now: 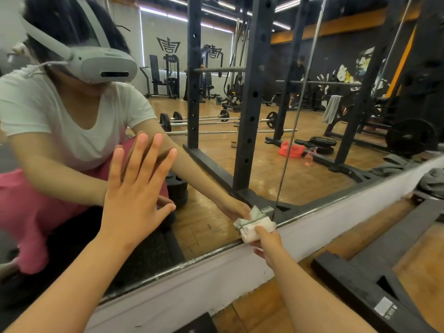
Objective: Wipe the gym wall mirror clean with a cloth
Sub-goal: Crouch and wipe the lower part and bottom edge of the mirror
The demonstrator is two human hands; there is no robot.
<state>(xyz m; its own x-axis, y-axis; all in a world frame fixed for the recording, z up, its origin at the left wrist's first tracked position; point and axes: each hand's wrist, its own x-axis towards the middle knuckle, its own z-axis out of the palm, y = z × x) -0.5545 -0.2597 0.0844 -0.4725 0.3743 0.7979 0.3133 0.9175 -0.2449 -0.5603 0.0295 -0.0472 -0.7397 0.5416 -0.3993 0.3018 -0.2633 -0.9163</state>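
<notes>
The gym wall mirror point(240, 164) fills most of the view and runs down to a metal bottom edge just above the floor. My left hand point(134, 195) lies flat against the glass with its fingers spread. My right hand point(268, 243) grips a folded white cloth point(252, 227) with a grey stripe and presses it on the mirror's lowest strip, right at the bottom edge. The reflection shows a crouching person in a white shirt and pink trousers with a headset, and the cloth's mirror image touching the real one.
A white baseboard point(312, 227) runs under the mirror. Black steel rack base beams point(360, 284) lie on the wooden floor at the right. A grey bundle point(432, 181) rests at the far right. Barbells, weight plates and a red bag appear only in reflection.
</notes>
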